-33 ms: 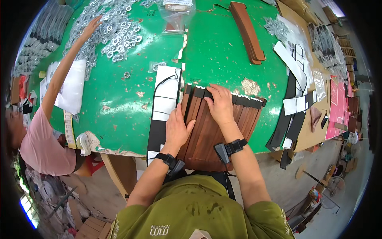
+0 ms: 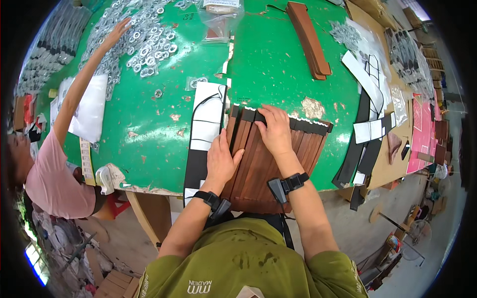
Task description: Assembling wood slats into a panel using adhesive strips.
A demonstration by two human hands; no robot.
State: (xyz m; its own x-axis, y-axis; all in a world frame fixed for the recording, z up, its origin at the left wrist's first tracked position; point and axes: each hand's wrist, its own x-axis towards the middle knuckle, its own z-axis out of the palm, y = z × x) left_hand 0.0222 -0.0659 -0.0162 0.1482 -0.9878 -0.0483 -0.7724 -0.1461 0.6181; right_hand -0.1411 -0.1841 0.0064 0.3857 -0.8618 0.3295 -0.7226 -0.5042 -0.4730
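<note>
A row of long brown belt-like strips (image 2: 253,164) lies side by side at the table's near edge, black at their far ends with white edges showing. My left hand (image 2: 220,160) rests at the row's left side, fingers stretched out and thumb apart. Across the black far ends lies my right hand (image 2: 274,130), its fingers and thumb spread on top of the strips. Just left of the row is a black strip with white wrapping and a thin black cord (image 2: 206,131). What lies under my palms is hidden.
A co-worker's arm (image 2: 82,94) reaches over a heap of bagged metal buckles (image 2: 149,49) at the left. Folded brown strips (image 2: 308,42) lie at the far right. More black strips with white wrapping (image 2: 367,119), a tape dispenser (image 2: 105,180) and white bags (image 2: 92,109) sit around.
The co-worker's hand and arm have shifted very slightly. My hands and the strips have not visibly moved.
</note>
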